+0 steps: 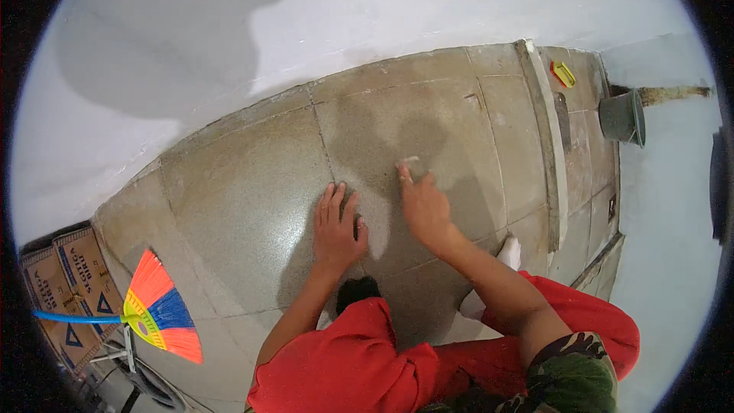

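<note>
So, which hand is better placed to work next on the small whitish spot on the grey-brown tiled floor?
Probably the right hand: its extended index finger is beside the whitish spot, while the left hand rests on the tiled floor, farther away.

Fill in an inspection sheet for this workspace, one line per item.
Surface: tiled floor, joints visible, glare beside the left hand.
Job's things: small pale scrap or smear at the right hand's index fingertip; which, unclear.
Clutter: broom and cardboard boxes at left; yellow-and-red item and bucket beyond the raised sill.
Grippers: bare hands; left spread on the floor, right with index finger extended, grip unclear.
Cables: dark curved strand at lower left, cable or tube unclear.
Surroundings: pale walls, shadows cast.
</note>
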{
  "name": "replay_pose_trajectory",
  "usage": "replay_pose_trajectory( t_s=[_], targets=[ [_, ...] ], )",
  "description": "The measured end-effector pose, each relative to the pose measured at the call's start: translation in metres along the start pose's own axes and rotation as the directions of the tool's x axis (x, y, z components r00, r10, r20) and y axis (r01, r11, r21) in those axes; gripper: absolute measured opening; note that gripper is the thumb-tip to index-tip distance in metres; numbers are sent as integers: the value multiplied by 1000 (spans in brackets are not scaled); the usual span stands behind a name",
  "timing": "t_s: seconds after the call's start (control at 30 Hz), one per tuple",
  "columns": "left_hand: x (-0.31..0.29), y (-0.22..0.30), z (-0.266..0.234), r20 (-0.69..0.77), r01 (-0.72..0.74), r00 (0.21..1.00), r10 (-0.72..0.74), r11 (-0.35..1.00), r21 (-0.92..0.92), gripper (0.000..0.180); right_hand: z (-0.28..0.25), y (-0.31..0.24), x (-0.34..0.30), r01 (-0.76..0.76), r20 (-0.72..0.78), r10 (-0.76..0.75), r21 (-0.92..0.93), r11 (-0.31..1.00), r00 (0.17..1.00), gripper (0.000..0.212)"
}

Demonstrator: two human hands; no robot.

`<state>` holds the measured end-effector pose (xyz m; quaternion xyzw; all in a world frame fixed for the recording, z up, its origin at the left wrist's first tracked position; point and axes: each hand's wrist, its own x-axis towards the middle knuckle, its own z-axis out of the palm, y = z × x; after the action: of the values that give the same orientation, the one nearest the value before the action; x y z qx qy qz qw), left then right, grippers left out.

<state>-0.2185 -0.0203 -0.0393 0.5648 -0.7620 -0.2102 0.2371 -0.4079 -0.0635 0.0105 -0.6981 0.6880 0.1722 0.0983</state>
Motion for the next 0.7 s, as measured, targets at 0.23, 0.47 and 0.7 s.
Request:
replay_pose_trajectory(
  t_s=[0.23,0.47,0.7],
  targets=[
    [0,-3,-1,-5,0,1000,0,999,-33,54,-11,-34,17,26,23,-27,36,999,999,63],
    [0,0,-1,-21,-7,1000,6,998,-58,53,-13,-33,20,53,-37,-51,51,997,998,60],
    [-1,-1,-1,5,23,1000,-23,998,-56,51,-19,-36,18,43,58,-45,31,999,997,58]
  ],
)
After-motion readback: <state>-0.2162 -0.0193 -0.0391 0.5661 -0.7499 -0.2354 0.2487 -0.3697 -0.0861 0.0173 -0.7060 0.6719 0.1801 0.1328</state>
